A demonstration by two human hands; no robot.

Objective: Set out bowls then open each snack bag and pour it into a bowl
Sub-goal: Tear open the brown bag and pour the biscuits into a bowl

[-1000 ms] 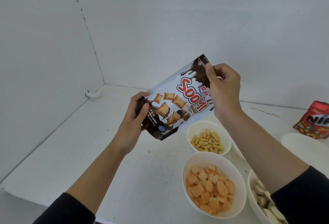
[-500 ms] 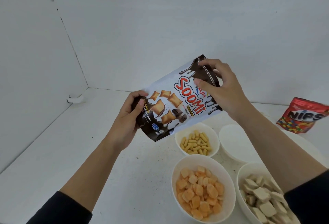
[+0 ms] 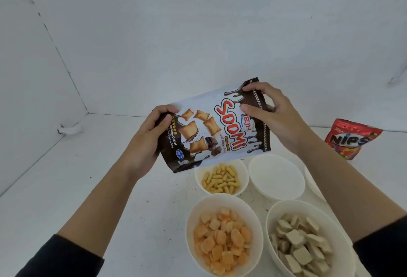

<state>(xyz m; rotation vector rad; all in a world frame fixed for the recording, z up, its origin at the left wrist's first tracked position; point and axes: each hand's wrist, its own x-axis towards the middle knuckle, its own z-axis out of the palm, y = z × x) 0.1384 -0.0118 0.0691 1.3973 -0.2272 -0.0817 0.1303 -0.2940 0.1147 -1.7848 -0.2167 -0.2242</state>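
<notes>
- The left hand [image 3: 148, 139] is bare, with its back, knuckles and thumb towards the camera.
- The right hand [image 3: 277, 118] is bare as well. Its fingernails look short and plain, though the picture is too soft there to be sure.
- The left forearm [image 3: 105, 206] is uncovered from the wrist to far up its length, and the right forearm [image 3: 343, 184] likewise.
- The left sleeve [image 3: 59, 257] is black, of a plain matt cloth, and ends in a soft, slightly rumpled edge across the arm.
- The right sleeve [image 3: 383, 248] is the same black cloth with the same kind of edge, and the frame's border cuts it off.
</notes>
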